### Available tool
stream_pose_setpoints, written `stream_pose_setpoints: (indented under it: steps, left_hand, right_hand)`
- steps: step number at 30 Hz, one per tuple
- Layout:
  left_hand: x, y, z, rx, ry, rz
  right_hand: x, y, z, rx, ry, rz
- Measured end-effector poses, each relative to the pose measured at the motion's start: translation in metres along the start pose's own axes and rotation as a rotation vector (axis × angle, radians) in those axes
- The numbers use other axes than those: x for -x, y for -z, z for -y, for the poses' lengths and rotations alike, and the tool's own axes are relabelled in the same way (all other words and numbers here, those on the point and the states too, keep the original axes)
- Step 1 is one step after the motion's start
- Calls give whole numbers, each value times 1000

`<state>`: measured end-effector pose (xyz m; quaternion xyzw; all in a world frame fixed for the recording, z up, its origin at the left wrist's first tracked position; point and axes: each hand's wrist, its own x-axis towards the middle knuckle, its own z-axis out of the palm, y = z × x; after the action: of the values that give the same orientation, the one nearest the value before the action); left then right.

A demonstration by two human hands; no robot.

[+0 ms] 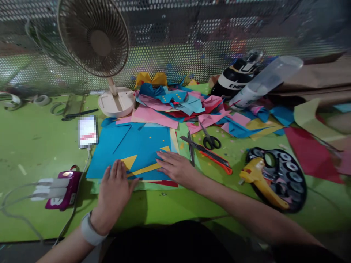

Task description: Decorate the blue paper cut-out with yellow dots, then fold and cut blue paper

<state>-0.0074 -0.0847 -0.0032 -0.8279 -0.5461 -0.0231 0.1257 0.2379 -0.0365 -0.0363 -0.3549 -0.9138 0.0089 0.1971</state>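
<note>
Both my hands lie flat on a blue sheet of paper [137, 140] spread over other coloured sheets. My left hand [115, 186] has its fingers stretched out at the lower left of the sheet, touching a yellow paper piece [129, 162]. Toward the sheet's right side rests my right hand [178, 170], fingers extended, at the end of a thin yellow strip [145, 169]. Part of that strip and another small yellow piece [165, 149] are covered by or close to the right fingers. Neither hand grips anything.
Right of the sheet lie scissors [210, 140], an orange cutter knife [216, 159] and a yellow glue gun [253, 170] on a dark tray [297, 197]. Behind are a paper scrap pile [156, 115], a fan [116, 102] and bottles [233, 80]. A phone [87, 131] and purple power strip [61, 201] sit left.
</note>
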Motion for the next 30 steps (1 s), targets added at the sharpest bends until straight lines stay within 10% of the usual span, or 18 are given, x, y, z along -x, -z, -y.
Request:
stream_pose_setpoints:
  steps: [6, 11, 17, 30]
  left_hand:
    - [-36, 14, -2, 166, -190, -101]
    - [-59, -2, -5, 389, -273, -17]
    - [-61, -17, 6, 425, -451, -180]
    - [-56, -23, 9, 379, -440, -218]
  right_hand:
    - [-7, 3, -5, -21, -100, -72]
    - [-12, 8, -8, -172, -242, -10]
    - [-16, 12, -16, -390, -376, 46]
    - [-6, 5, -4, -19, -68, -91]
